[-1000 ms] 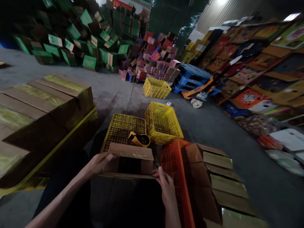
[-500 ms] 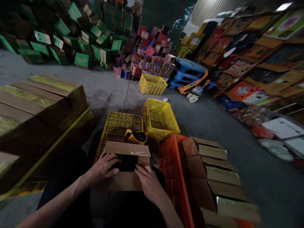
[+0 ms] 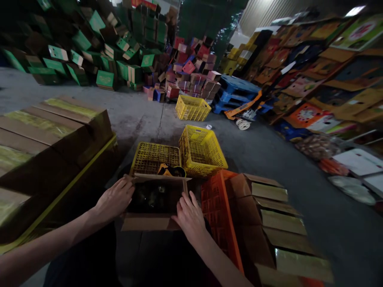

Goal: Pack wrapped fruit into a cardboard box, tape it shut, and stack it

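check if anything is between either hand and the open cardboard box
Nothing visible: the left hand is at the left side of the box, the right hand at its right. The yellow tape dispenser lies beyond the box, the orange crate right of it, neither in between.

Cardboard box [image 3: 148,224]: plain brown, rectangular, long side set across the view. Top seen open. Near flap is folded outward and slopes down toward the wearer; a narrow strip of board is seen along the far edge; a flap at the right end is tilted outward. Interior is deeply shadowed; dark contents [image 3: 152,196] with small glossy highlights are noted, identity not resolved. Box is located low in front of the wearer, steadied between left hand [image 3: 117,196] and right hand [image 3: 190,213]. Supporting surface is hidden.
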A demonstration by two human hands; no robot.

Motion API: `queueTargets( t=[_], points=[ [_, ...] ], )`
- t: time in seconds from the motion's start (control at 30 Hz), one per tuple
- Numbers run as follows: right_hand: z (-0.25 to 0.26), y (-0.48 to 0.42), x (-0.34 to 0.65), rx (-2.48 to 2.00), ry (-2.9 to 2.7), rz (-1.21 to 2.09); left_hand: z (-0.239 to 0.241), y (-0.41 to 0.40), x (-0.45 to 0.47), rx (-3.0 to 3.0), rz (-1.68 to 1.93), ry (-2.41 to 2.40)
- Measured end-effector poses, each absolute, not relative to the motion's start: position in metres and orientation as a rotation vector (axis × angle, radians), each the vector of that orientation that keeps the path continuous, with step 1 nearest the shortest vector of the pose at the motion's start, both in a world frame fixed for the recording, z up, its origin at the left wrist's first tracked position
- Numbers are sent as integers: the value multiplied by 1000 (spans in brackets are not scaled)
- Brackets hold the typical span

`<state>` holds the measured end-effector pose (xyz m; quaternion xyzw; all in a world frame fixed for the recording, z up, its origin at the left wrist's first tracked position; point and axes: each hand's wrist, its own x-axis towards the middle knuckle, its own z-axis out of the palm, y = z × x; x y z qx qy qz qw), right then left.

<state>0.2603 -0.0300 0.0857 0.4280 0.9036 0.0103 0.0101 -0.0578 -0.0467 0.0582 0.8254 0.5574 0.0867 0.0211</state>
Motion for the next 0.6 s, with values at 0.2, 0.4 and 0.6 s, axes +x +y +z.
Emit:
queueTargets(
  t=[0.2,0.4,0.6],
  points=[
    [80,-23,243,1565,2719,33,35,-54,-26,2468,219,1773],
    [67,-13,269,1723,2542,91,16,-52,9,2350,467,1974],
    [34,-17,310,1739,2449,-280,8,-56,-2,2352,559,1922]
  ],
)
